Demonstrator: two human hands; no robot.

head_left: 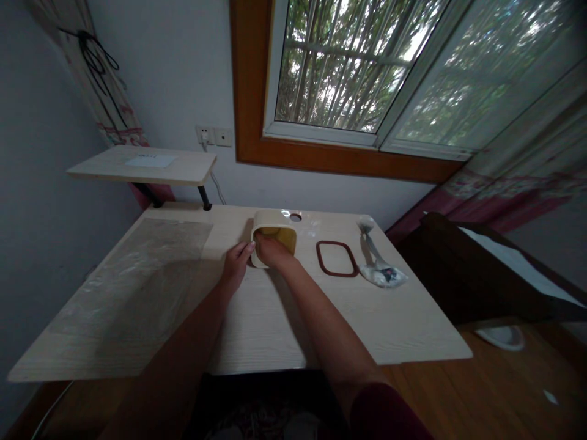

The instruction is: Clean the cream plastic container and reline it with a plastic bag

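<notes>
You had two grips at work on one cream box (276,218), which lay on the surface (257,330) directly at both of them. Your left grip (238,256) pinched the box's left edge, with the thumb along the near rim. Your right grip (269,249) reached through the opening; its fingers were partly hidden in there, so whether they were spread or pressed together could not be told.

The box was one hollow piece with rounded corners, its mouth turned towards you. The outside was pale and smooth, and the inside looked a dull yellow in the shade.

To the right of your right grip lay one reddish-brown frame (338,274), a rounded rectangle set flat, with the surface showing through its middle. Farther right, just beside that frame, there was one clear bag (385,276) with something dark inside, too blurred to make out. Just beyond the box, a little to the right of your grips, the surface had one round hole (296,217).

Left of your left grip, one transparent sheet (156,250) lay spread out, wrinkled and shiny. Beyond it, on two dark legs, stood one raised shelf (96,168), carrying one white paper (151,160).
</notes>
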